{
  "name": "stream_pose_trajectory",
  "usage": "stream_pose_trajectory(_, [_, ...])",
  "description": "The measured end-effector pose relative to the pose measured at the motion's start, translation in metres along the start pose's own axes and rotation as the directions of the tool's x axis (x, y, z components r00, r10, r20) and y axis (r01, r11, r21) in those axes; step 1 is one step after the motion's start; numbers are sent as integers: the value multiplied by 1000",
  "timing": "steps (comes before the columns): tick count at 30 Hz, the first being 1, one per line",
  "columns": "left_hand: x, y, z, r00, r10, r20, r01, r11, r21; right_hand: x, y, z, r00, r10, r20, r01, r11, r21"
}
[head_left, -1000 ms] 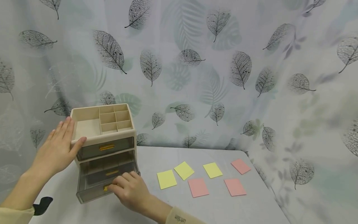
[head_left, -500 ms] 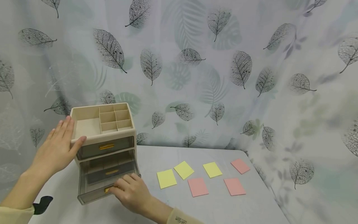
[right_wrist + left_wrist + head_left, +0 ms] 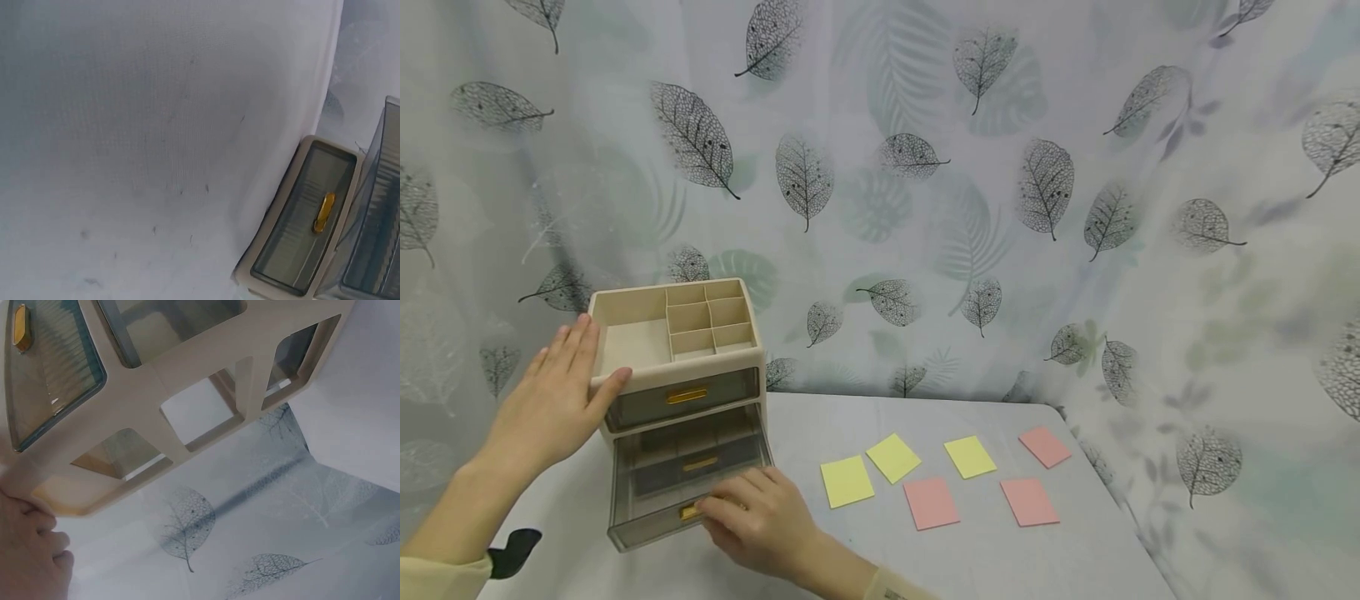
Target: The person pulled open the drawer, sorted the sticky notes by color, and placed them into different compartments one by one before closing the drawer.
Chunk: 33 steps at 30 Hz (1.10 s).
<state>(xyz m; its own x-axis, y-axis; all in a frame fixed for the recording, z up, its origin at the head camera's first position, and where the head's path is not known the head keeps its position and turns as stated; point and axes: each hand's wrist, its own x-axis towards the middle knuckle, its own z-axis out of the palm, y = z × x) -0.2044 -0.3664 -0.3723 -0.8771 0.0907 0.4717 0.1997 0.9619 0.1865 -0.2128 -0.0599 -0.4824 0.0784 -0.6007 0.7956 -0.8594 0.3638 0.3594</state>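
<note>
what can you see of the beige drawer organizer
The organizer is beige, plastic-looking, upright on the tabletop. Its open top has one large compartment and six small ones; its left side has window-like openings. Of three smoky, see-through drawers with gold handles, the top drawer and bottom drawer are shut and the middle drawer is pulled out. The left hand rests on its upper left edge; the right hand has its fingers curled at that drawer's handle.
</note>
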Motion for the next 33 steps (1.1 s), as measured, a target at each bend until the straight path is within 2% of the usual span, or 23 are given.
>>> stream_pose_trajectory(6, [0,0,0,1000,-4,10,4,1000,-2,-10,11,-15,992,122,19,-123,989,77])
stream_pose_trajectory(13, [0,0,0,1000,-3,6,3,1000,-2,-32,32,-25,960,276,48,-280,950,138])
stream_pose_trajectory(25, [1,-2,1,1000,0,8,0,1000,-4,-81,65,-29,916,380,126,-390,918,68])
stream_pose_trajectory(29, [1,-1,1,1000,1,7,-1,1000,-4,-97,77,-30,887,417,199,-432,901,36])
stream_pose_trajectory(33, [1,-1,1,1000,2,5,-2,1000,-6,-109,87,-31,833,456,313,-481,877,3])
